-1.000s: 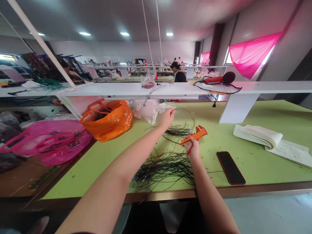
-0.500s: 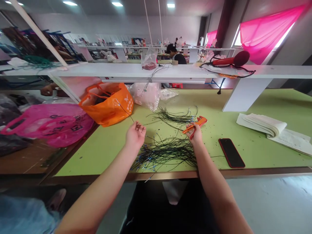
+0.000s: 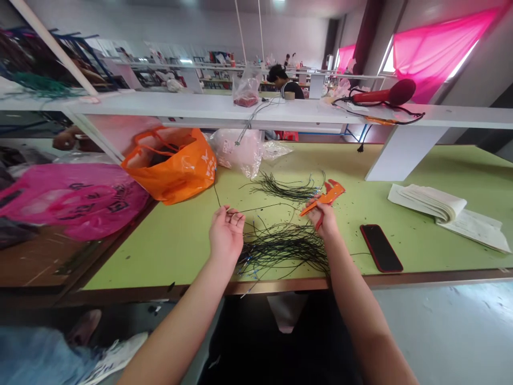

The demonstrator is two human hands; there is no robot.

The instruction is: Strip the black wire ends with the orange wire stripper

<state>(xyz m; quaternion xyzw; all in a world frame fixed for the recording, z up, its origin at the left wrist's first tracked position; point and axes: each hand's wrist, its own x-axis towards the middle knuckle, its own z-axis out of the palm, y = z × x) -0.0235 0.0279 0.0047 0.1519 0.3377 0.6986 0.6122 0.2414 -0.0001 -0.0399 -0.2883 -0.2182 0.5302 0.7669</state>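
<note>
My left hand (image 3: pixel 227 231) pinches a thin black wire (image 3: pixel 266 207) between thumb and fingers. One end of that wire sticks up past the hand toward the orange bag; the rest runs right toward my right hand. My right hand (image 3: pixel 327 220) is wrapped round an orange-and-red wire stripper (image 3: pixel 332 192), its jaws pointing up and to the right. Whether the right fingers also touch the wire, I cannot tell. Below both hands lies a large pile of black wires (image 3: pixel 288 243), several with blue tips. Beyond them rests a smaller bundle of black wires (image 3: pixel 280 188).
An orange bag (image 3: pixel 176 174) and a pink plastic bag (image 3: pixel 92 198) stand left. Clear plastic bags (image 3: pixel 240 149) lie at the back under a white shelf (image 3: pixel 180 108). A phone (image 3: pixel 380 247) and folded papers (image 3: pixel 430 202) lie right. Another person's hand (image 3: pixel 66 140) shows far left.
My left hand has shifted slightly right and down with the wire, which now stretches more visibly toward my right hand. The stripper has turned and moved slightly; the camera view has tilted down.
</note>
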